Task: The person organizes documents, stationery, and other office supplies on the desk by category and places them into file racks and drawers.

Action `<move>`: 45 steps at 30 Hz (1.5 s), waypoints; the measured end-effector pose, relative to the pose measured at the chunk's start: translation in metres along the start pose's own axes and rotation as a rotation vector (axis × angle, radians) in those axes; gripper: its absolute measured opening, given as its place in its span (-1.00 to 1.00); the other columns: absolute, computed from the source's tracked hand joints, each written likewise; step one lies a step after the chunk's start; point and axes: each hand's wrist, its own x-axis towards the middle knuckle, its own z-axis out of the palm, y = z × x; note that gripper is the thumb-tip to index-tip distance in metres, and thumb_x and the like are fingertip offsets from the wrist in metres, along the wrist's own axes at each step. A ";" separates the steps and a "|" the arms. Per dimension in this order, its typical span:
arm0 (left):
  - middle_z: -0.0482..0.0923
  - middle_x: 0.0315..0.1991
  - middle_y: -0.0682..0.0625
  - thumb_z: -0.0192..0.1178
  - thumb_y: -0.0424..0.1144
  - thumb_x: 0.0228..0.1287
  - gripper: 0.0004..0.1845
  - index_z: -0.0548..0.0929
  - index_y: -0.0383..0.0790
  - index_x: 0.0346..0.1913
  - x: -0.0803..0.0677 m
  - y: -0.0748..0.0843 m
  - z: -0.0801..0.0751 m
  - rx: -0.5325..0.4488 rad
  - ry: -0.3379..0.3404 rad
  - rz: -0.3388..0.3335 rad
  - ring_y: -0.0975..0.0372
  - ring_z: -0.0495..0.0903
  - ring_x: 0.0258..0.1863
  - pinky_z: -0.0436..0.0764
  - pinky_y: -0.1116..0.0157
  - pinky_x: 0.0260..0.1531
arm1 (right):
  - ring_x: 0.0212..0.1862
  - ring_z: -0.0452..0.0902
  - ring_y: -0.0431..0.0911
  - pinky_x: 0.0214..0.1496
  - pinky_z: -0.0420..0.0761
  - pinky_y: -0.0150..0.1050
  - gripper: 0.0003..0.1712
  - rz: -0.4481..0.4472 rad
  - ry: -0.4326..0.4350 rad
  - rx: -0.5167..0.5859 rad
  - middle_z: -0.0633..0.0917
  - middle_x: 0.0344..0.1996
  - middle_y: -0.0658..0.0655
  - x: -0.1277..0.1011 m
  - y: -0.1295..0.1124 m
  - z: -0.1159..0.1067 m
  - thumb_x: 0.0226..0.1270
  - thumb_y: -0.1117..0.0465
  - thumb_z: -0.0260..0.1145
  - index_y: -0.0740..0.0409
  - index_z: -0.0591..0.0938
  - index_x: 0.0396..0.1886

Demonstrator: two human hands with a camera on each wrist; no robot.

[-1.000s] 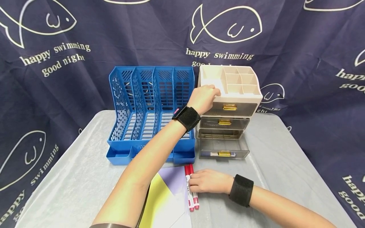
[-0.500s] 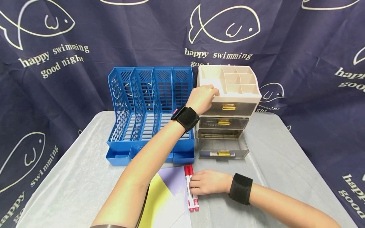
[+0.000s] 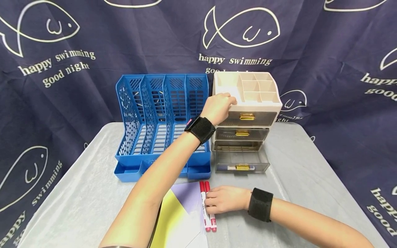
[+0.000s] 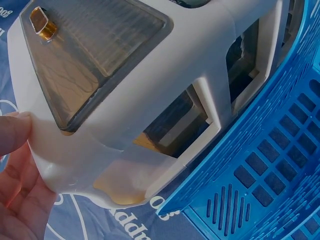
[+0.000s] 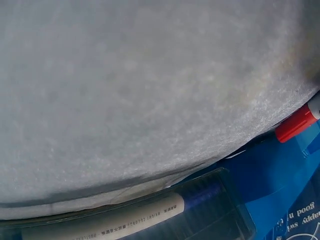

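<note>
My left hand grips the front left rim of a white desk organizer; in the left wrist view its thumb and fingers hold the white shell's edge. Two red-capped markers lie side by side on the table. My right hand rests with its fingers over the right one; its fingertips' hold on it is hidden. One red cap shows in the right wrist view. The organizer's bottom drawer is pulled out and has a blue-capped marker in it.
A blue file rack with tall dividers and front trays stands beside the organizer. Purple, yellow and white sheets lie left of the markers, partly behind my left forearm. A pale cloth covers the table; a dark blue curtain hangs behind.
The whole scene shifts slightly left and down as the head camera moves. Both hands, the markers and the drawers keep their places.
</note>
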 end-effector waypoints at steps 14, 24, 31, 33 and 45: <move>0.65 -0.14 0.04 0.13 -0.39 0.27 -0.73 0.69 -0.06 -0.05 0.000 0.000 0.000 -0.001 0.006 0.004 0.19 0.64 -0.14 0.60 0.27 -0.18 | -0.28 0.38 -0.21 -0.18 0.45 -0.36 -0.85 -0.057 0.026 0.026 0.50 -0.34 -0.13 -0.002 -0.002 0.002 0.38 0.20 -0.01 -0.06 0.51 -0.30; 0.66 -0.13 0.05 0.14 -0.39 0.26 -0.72 0.69 -0.05 -0.04 0.000 0.000 0.002 -0.003 0.015 -0.001 0.20 0.64 -0.14 0.60 0.27 -0.17 | -0.30 0.34 -0.20 -0.22 0.42 -0.38 -0.83 0.015 -0.009 0.042 0.48 -0.36 -0.10 -0.008 -0.004 -0.017 0.41 0.26 -0.02 -0.02 0.50 -0.31; 0.65 -0.12 0.06 0.14 -0.38 0.27 -0.72 0.69 -0.03 -0.04 0.000 -0.001 0.002 0.005 0.010 0.001 0.20 0.63 -0.13 0.60 0.28 -0.17 | -0.34 0.34 -0.19 -0.26 0.44 -0.38 -0.68 0.059 0.041 -0.009 0.47 -0.39 -0.09 -0.008 0.005 -0.042 0.42 0.38 -0.17 0.01 0.48 -0.37; 0.65 -0.12 0.06 0.13 -0.38 0.27 -0.72 0.69 -0.03 -0.04 0.000 -0.002 0.001 0.007 0.008 0.001 0.21 0.63 -0.13 0.60 0.28 -0.17 | -0.33 0.35 -0.19 -0.29 0.44 -0.39 -0.65 0.077 0.051 -0.029 0.49 -0.38 -0.09 -0.008 0.008 -0.049 0.43 0.39 -0.19 0.02 0.50 -0.37; 0.65 -0.11 0.06 0.13 -0.34 0.30 -0.74 0.68 -0.02 -0.02 0.000 -0.001 0.001 -0.005 -0.003 -0.009 0.21 0.62 -0.11 0.59 0.26 -0.16 | -0.30 0.44 -0.16 -0.19 0.53 -0.34 -0.66 0.310 0.109 0.062 0.56 -0.35 -0.07 -0.032 0.038 -0.085 0.34 0.29 -0.17 0.08 0.58 -0.30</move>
